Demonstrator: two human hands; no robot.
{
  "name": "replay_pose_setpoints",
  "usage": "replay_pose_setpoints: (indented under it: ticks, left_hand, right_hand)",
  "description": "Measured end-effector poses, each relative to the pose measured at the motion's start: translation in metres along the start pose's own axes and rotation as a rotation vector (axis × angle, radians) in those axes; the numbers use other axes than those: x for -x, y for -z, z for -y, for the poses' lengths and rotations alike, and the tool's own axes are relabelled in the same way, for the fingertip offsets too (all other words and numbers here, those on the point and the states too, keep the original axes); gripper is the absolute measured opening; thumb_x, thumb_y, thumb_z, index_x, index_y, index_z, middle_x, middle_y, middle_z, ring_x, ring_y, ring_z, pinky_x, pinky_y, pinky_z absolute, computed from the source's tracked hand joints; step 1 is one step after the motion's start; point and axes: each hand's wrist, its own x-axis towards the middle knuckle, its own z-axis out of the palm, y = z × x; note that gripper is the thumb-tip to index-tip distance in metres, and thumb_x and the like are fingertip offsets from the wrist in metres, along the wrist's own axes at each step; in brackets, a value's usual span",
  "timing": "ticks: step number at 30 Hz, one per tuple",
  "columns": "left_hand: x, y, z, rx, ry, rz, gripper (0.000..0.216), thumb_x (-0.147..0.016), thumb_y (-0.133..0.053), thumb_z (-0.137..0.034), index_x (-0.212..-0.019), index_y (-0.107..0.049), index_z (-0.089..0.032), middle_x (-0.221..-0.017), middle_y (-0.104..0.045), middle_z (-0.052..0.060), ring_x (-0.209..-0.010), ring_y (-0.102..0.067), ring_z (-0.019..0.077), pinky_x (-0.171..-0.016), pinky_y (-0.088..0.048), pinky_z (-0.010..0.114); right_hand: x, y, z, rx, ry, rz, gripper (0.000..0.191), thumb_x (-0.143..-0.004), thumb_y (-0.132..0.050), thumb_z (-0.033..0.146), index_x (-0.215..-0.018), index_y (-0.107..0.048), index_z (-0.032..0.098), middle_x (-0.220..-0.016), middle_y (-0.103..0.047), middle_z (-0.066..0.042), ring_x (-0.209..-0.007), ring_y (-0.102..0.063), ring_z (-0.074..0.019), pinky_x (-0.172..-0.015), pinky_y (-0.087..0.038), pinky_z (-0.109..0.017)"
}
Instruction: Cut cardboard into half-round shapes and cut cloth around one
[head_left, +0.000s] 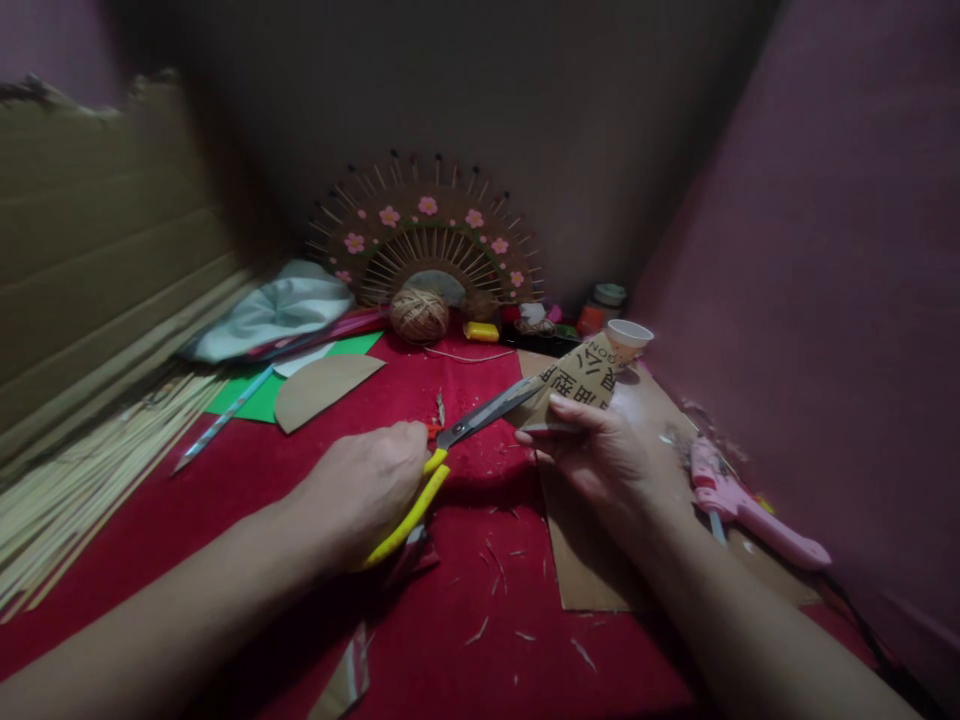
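Yellow-handled metal scissors (480,416) are gripped in the curled fingers of the left hand (379,480), their blades meeting the edge of a brown cardboard piece (581,380) pinched between the thumb and fingers of the right hand (600,450). Bold black Chinese characters cover it, apparently 油 and 型 among them; smaller Latin letters near its top are too slanted to read surely. Red cloth (480,560) spreads below. Rightward lies a pink plastic glue gun (757,519); behind, a round tan twine ball (418,315).
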Motion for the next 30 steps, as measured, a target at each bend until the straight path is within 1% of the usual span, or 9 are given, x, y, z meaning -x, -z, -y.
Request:
replay_pose_setpoints:
  ticks: [4, 8, 13, 17, 19, 21, 24, 28, 30]
  left_hand:
    - [0.000, 0.000, -0.001, -0.015, -0.003, 0.018, 0.021, -0.079, -0.041, -0.036, -0.080, -0.050, -0.017, -0.072, -0.058, 0.008, -0.058, -0.054, 0.0182, -0.049, -0.034, 0.027]
    - [0.000, 0.004, -0.003, -0.031, -0.042, 0.050, 0.020, -0.079, -0.038, -0.033, -0.076, -0.050, -0.017, -0.073, -0.058, 0.009, -0.061, -0.057, 0.0215, -0.050, -0.037, 0.030]
    - [0.000, 0.006, -0.004, -0.044, -0.017, 0.060, 0.019, -0.078, -0.039, -0.032, -0.078, -0.051, -0.017, -0.072, -0.059, 0.010, -0.061, -0.058, 0.0239, -0.049, -0.037, 0.031]
    - [0.003, 0.010, -0.005, -0.078, -0.034, 0.072, 0.018, -0.077, -0.041, -0.033, -0.077, -0.051, -0.018, -0.071, -0.059, 0.009, -0.063, -0.060, 0.0248, -0.048, -0.035, 0.030]
    - [0.005, 0.012, -0.006, -0.086, -0.007, 0.069, 0.021, -0.080, -0.039, -0.035, -0.079, -0.050, -0.018, -0.070, -0.060, 0.009, -0.063, -0.061, 0.0256, -0.046, -0.033, 0.029]
    - [0.005, 0.013, -0.007, -0.087, 0.039, 0.052, 0.025, -0.084, -0.032, -0.035, -0.080, -0.049, -0.018, -0.068, -0.060, 0.008, -0.061, -0.061, 0.0259, -0.045, -0.030, 0.029]
    - [0.005, 0.012, -0.005, -0.056, 0.082, 0.013, 0.029, -0.087, -0.027, -0.036, -0.079, -0.047, -0.018, -0.068, -0.060, 0.008, -0.060, -0.060, 0.0238, -0.047, -0.031, 0.029]
    - [0.002, 0.012, 0.003, 0.026, 0.057, -0.034, 0.028, -0.087, -0.025, -0.035, -0.075, -0.044, -0.019, -0.074, -0.059, 0.008, -0.062, -0.056, 0.0189, -0.053, -0.036, 0.029]
    - [0.001, 0.013, 0.006, 0.060, 0.051, -0.038, 0.027, -0.087, -0.025, -0.034, -0.074, -0.043, -0.019, -0.074, -0.058, 0.008, -0.062, -0.054, 0.0178, -0.053, -0.036, 0.028]
  right_hand:
    - [0.001, -0.002, 0.000, -0.029, 0.027, -0.019, 0.012, -0.061, -0.063, 0.007, -0.069, -0.060, 0.015, -0.060, -0.064, -0.003, -0.057, -0.062, -0.0185, -0.061, -0.056, -0.039]
    - [0.003, -0.002, -0.001, -0.025, 0.033, -0.020, 0.012, -0.061, -0.063, 0.008, -0.070, -0.059, 0.015, -0.062, -0.065, -0.003, -0.055, -0.063, -0.0186, -0.061, -0.057, -0.039]
    - [0.003, -0.002, -0.003, -0.029, 0.045, -0.052, 0.010, -0.062, -0.062, 0.007, -0.065, -0.058, 0.015, -0.058, -0.063, -0.002, -0.054, -0.063, -0.0189, -0.061, -0.057, -0.039]
    - [0.002, -0.003, -0.005, -0.040, 0.079, -0.028, 0.014, -0.060, -0.063, 0.005, -0.070, -0.059, 0.015, -0.064, -0.065, -0.001, -0.055, -0.063, -0.0182, -0.058, -0.057, -0.039]
    - [0.002, -0.002, -0.005, -0.048, 0.075, -0.030, 0.013, -0.060, -0.063, 0.004, -0.068, -0.059, 0.013, -0.061, -0.064, 0.000, -0.054, -0.063, -0.0179, -0.059, -0.058, -0.039]
    - [0.002, -0.002, -0.005, -0.056, 0.071, -0.036, 0.010, -0.060, -0.063, 0.004, -0.065, -0.059, 0.013, -0.057, -0.063, 0.001, -0.052, -0.063, -0.0176, -0.060, -0.058, -0.038]
    - [0.001, -0.001, -0.003, -0.063, 0.090, -0.013, 0.008, -0.062, -0.062, 0.005, -0.064, -0.061, 0.012, -0.058, -0.065, -0.001, -0.053, -0.064, -0.0182, -0.059, -0.058, -0.037]
    - [0.001, 0.001, -0.002, -0.067, 0.116, 0.057, 0.011, -0.062, -0.061, 0.006, -0.069, -0.063, 0.013, -0.064, -0.068, -0.003, -0.059, -0.065, -0.0195, -0.056, -0.058, -0.036]
    - [0.000, 0.002, -0.001, -0.058, 0.124, 0.075, 0.013, -0.063, -0.061, 0.007, -0.074, -0.064, 0.014, -0.067, -0.070, -0.004, -0.060, -0.066, -0.0201, -0.056, -0.058, -0.036]
